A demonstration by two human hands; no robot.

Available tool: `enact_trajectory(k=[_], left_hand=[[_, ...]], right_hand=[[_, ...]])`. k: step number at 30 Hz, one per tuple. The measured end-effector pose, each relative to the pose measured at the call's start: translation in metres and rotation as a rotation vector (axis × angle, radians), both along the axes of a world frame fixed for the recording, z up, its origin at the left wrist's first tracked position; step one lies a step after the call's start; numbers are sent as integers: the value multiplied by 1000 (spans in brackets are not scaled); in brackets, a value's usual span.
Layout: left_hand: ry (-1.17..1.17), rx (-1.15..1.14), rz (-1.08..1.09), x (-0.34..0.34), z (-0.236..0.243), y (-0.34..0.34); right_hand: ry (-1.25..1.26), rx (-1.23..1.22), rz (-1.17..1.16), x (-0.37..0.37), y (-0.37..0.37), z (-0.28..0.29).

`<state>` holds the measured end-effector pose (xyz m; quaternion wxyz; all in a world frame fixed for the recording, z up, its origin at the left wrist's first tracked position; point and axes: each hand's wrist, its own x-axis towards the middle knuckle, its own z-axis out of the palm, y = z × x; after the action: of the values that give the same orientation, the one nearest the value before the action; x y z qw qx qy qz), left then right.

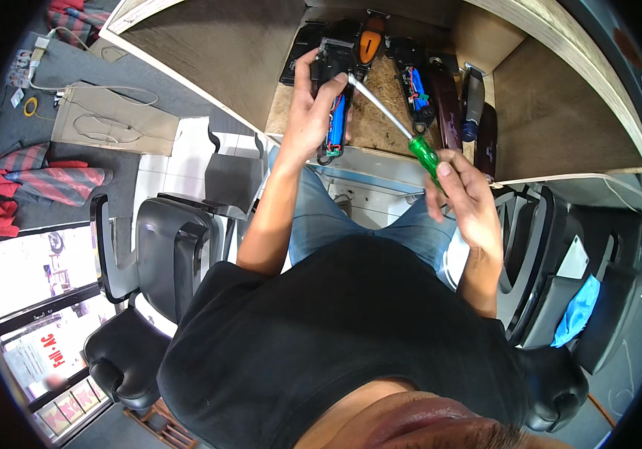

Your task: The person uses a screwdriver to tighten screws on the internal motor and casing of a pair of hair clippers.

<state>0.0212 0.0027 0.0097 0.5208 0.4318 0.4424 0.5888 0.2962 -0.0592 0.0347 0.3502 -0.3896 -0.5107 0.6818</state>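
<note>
My left hand (310, 112) is closed around a black hair clipper (336, 66) whose casing is opened, baring a blue battery (335, 123) and thin wires. In my right hand (467, 196) is a screwdriver (425, 155) with a green handle and a long metal shaft. Its shaft slants up and left, and the tip meets the clipper beside my left thumb. Whether the tip sits in a screw is too small to tell. To the right lies a second opened clipper (415, 86), also showing a blue battery. An orange and black clipper (370, 46) rests behind.
Maroon clippers (447, 105) and a dark clipper (474, 105) lie at the right of the wooden shelf (382, 133). Wooden side panels (209, 56) wall it in. Black chairs (179, 247) stand at both sides. Striped cloth (52, 179) and a corded board (104, 116) are at left.
</note>
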Motion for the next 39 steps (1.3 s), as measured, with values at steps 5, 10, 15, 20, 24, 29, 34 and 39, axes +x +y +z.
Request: enact_trajectory(k=[5,10,15,20,24,29,34,39], left_hand=[[-12,6,-15,-1,-2,0],[26,31,-45,0,-2,-1],[-25,4,-33,0,-2,0],[-6,-12,8,3,0,-1],[6,-13,1,0,-3,0],[6,-10,-8,0,-4,1],[38,10,-2,1,-5,1],[38,29,0,0,-8,3]], right_hand=[[216,104,6,-26,18,-1],[170,288,-112,-52,47,12],[-412,397,-128,-57,82,24],[-585,999,-196,-64,100,21],[-849,1332,-182,-56,118,13],[-924,1414,4,-53,130,12],[-985,1403,41,-59,137,9],[-1044,1407,129,-65,140,10]])
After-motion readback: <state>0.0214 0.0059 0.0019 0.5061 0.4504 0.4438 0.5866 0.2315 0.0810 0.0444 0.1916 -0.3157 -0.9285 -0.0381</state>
